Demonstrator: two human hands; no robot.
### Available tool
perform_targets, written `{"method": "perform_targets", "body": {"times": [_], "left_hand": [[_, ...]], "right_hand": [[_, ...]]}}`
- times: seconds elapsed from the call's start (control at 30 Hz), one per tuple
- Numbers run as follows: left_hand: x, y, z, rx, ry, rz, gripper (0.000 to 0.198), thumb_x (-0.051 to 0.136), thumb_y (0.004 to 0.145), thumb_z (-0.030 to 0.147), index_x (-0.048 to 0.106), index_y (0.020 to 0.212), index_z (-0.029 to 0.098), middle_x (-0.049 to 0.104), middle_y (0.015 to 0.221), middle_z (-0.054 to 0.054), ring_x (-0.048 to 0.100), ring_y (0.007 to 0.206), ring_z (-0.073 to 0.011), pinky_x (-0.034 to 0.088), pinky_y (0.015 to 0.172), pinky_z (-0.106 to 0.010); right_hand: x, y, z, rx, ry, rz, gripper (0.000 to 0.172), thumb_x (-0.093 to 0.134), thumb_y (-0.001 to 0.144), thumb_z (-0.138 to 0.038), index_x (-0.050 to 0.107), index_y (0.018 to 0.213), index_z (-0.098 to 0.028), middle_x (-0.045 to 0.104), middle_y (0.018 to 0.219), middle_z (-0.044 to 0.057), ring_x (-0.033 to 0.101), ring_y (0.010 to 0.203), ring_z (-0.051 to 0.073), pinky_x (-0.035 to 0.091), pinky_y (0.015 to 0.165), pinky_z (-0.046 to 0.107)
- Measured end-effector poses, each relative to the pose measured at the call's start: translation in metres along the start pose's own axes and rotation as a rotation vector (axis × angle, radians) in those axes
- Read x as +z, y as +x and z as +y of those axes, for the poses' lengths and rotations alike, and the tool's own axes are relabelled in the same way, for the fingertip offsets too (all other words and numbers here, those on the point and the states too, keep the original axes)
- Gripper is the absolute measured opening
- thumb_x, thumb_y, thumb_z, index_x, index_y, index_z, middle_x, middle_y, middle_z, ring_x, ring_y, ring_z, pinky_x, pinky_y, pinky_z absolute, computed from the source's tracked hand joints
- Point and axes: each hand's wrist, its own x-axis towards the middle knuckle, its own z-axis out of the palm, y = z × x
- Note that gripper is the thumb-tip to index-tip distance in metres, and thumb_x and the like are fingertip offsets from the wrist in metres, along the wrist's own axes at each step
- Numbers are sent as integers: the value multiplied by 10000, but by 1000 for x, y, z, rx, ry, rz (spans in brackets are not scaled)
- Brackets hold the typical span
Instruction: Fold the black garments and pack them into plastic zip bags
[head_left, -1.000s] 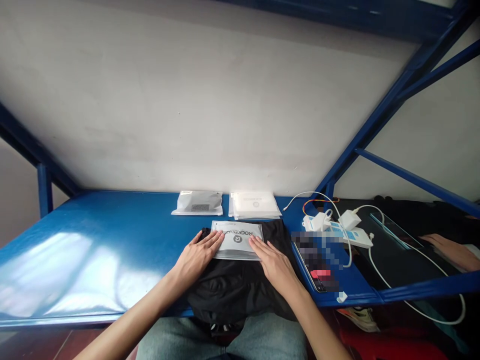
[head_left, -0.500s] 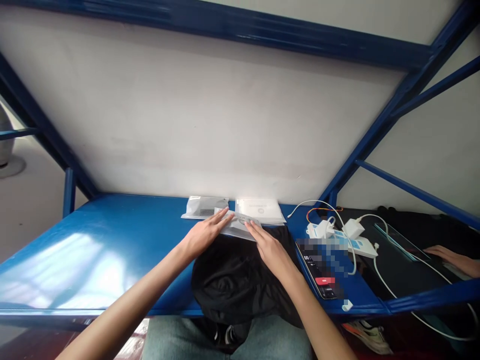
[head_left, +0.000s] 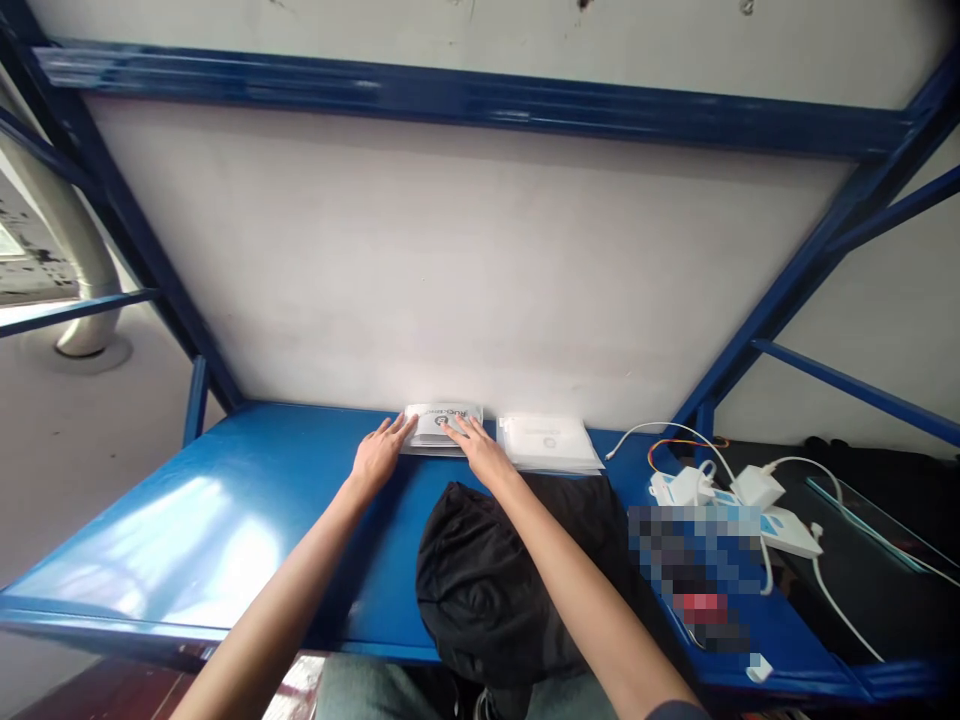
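Both hands are at the back of the blue bed platform, on a small pile of flat plastic packets point(head_left: 444, 411) with dark print on top. My left hand point(head_left: 377, 455) is open, its fingertips touching the pile's left edge. My right hand point(head_left: 481, 450) is open too, spread fingers resting on the pile's right front. To the right lies another pile of flat, whitish, translucent packets point(head_left: 551, 442), apart from the hands. A crumpled black cloth item point(head_left: 480, 590) lies in front, partly under my right forearm.
At the right are a white power strip point(head_left: 791, 532) with plugged-in chargers, loose white cables point(head_left: 832, 605) and a pixelated area. A blue metal frame point(head_left: 480, 100) surrounds the platform point(head_left: 300, 450), with a pale wall behind. A metal pipe point(head_left: 90, 290) stands at far left.
My hands have moved from above the black cloth to the left pile, carrying a packet that now lies on top of it. The view has shifted; the other person's hand at right is gone from view.
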Motion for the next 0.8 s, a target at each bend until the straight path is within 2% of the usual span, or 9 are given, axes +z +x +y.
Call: {"method": "perform_targets", "body": {"times": [0.13,0.3,0.4,0.47,0.53,0.6,0.67,0.73,0.8], "left_hand": [[14,-4,0,15,15,50,809,365,935,-12,238,1636,371,377,1656,-103,515,1424,-272,478,1106,-429],[22,-6,7,60,98,194,750,332,969,36,290,1607,427,212,1717,-44,265,1558,-356,245,1205,-649],[25,-4,8,93,121,160,751,308,953,20,319,1605,392,224,1710,-13,174,1584,-355,104,1207,-730],[26,-2,6,92,106,78,777,298,927,-6,332,1604,372,301,1684,-7,218,1574,-345,121,1207,-729],[25,0,5,82,76,-15,817,301,890,-31,338,1604,363,353,1663,-2,291,1550,-337,211,1202,-695],[19,2,5,74,51,-88,875,310,839,-60,332,1609,355,352,1663,1,315,1541,-327,291,1186,-658],[9,1,7,59,51,-129,931,310,790,-88,326,1612,351,329,1674,-8,290,1555,-312,306,1176,-666],[-3,-4,14,7,71,-107,949,320,772,-94,317,1617,336,296,1689,-44,261,1566,-315,276,1168,-716],[-16,-15,27,-60,71,-10,919,334,791,-78,288,1632,290,283,1693,-96,272,1559,-338,262,1164,-738]], "right_hand": [[13,3,10,2,20,-39,975,294,828,125,212,1620,-437,232,1717,-51,233,1579,249,481,1146,461],[15,2,11,25,12,-52,908,327,886,60,194,1622,-455,209,1721,-75,227,1582,248,496,1127,456],[16,1,7,43,11,-43,888,349,896,41,213,1619,-456,226,1718,-76,235,1580,245,464,1152,454],[17,2,5,50,23,-38,851,364,916,15,232,1619,-445,242,1715,-67,237,1579,243,422,1184,459],[18,3,4,57,45,-41,806,373,935,-14,252,1621,-419,256,1713,-45,234,1579,252,380,1210,476],[15,3,3,60,74,-53,788,399,931,-28,281,1619,-392,268,1711,-15,238,1578,269,352,1224,495],[6,-1,4,51,104,-53,791,452,912,-45,311,1610,-390,278,1708,-1,251,1573,280,340,1229,505],[-11,-16,12,45,130,-6,789,487,906,-72,321,1604,-398,279,1708,-4,261,1570,273,335,1232,500],[-34,-45,29,74,145,126,720,447,944,-108,330,1607,-364,304,1697,8,302,1551,242,343,1232,464]]}}
